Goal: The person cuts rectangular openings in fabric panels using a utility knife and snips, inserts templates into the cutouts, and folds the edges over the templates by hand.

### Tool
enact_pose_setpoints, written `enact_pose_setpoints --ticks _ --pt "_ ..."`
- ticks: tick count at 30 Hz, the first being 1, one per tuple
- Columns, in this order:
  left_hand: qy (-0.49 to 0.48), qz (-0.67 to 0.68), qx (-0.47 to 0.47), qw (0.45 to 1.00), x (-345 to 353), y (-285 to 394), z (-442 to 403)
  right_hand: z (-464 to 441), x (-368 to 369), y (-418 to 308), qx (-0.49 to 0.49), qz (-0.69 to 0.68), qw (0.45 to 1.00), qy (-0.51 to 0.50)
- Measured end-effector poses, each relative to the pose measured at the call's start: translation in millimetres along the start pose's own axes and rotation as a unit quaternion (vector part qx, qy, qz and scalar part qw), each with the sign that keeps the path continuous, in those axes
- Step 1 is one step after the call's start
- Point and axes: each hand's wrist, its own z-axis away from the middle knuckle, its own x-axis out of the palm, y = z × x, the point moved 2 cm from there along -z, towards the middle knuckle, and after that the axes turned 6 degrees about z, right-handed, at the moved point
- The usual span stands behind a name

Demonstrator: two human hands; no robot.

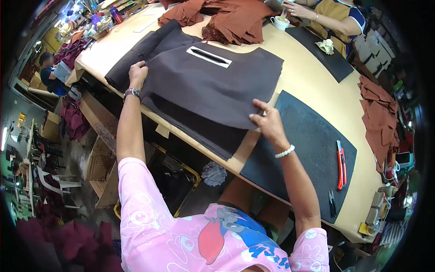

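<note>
1. Dk brown flat fabric sheet (pixel 213 95): left-centre, near edge up off dk fabric stack (pixel 229 141) on tan worktop (pixel 319 93).
2. R hand (pixel 268 123) pinching near-right corner; L hand (pixel 137 75) curled at left edge, grip can't tell.
3. Risk: uneven pull → skewed layers.

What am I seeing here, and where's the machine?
There isn't one. These are a person's own bare hands, seen by a camera worn on the head, looking forward and down. The right hand holds the edge of a dark cloth, raised above more dark layers. The left hand is at its other side; its exact grip is hidden. A white strip with a dark middle lies on top. The table also bears a dark mat with a red-handled tool on it, plus reddish-brown cloth.
</note>
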Motion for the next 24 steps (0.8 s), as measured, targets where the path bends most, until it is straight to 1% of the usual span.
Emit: enact_pose_setpoints --ticks 1,2,3,4,5,7,10,11,12,13,15,16,17,20,21,23,24 --pt "-0.005 -0.038 -0.011 0.999 -2.8 -1.1 5.7 6.4 5.0 0.1 -0.024 0.027 0.999 -0.008" --pt "0.009 -0.044 0.003 0.999 -5.2 -2.8 6.8 13.8 8.0 -5.5 0.005 0.021 0.999 -0.027" --pt "0.023 -0.049 0.019 0.998 -8.5 -5.9 5.3 20.5 9.5 -13.8 -0.032 0.069 0.997 -0.022" --pt "0.037 -0.054 0.034 0.997 -10.9 -8.4 3.1 26.0 11.1 -22.2 -0.026 0.067 0.997 -0.033" --pt "0.083 -0.027 0.086 0.993 -16.0 -1.8 5.0 30.4 13.6 -27.8 -0.020 0.066 0.997 -0.044" --pt "0.124 0.001 0.136 0.983 -23.8 10.6 6.5 35.1 19.8 -31.3 -0.028 0.088 0.994 -0.052" --pt "-0.056 -0.093 0.136 0.985 -7.0 7.9 1.2 34.4 26.6 -22.9 -0.022 0.095 0.995 -0.036" --pt "-0.089 -0.108 0.123 0.982 -2.8 24.9 6.8 30.7 29.1 -21.8 -0.021 0.093 0.995 -0.026" --pt "-0.030 -0.070 0.214 0.974 1.5 43.3 3.8 27.8 28.5 -24.5 -0.023 0.089 0.996 -0.014" --pt "0.027 -0.029 0.301 0.953 8.4 61.6 2.6 26.6 26.7 -26.3 -0.022 0.086 0.996 -0.002" --pt "0.113 0.008 0.345 0.932 1.3 127.6 17.3 27.6 24.8 -26.8 -0.015 0.069 0.997 0.018" --pt "0.151 0.034 0.407 0.900 -3.7 155.0 25.6 27.1 25.0 -27.4 -0.011 0.052 0.998 0.026" --pt "0.189 0.059 0.466 0.862 -9.4 171.4 32.5 26.2 25.4 -28.8 -0.009 0.036 0.999 0.033" --pt "0.207 0.050 0.502 0.839 -17.1 177.3 40.2 28.0 25.2 -35.7 0.016 0.051 0.998 0.038" --pt "0.168 -0.005 0.456 0.874 -13.3 164.4 37.7 27.8 27.5 -30.7 0.002 0.070 0.997 0.041" --pt "0.090 -0.112 0.356 0.923 -0.6 109.1 26.1 23.5 32.8 -15.4 -0.029 0.107 0.993 0.049" --pt "0.082 -0.111 0.266 0.954 4.8 79.3 18.3 23.3 32.9 -13.6 -0.037 0.109 0.992 0.050"
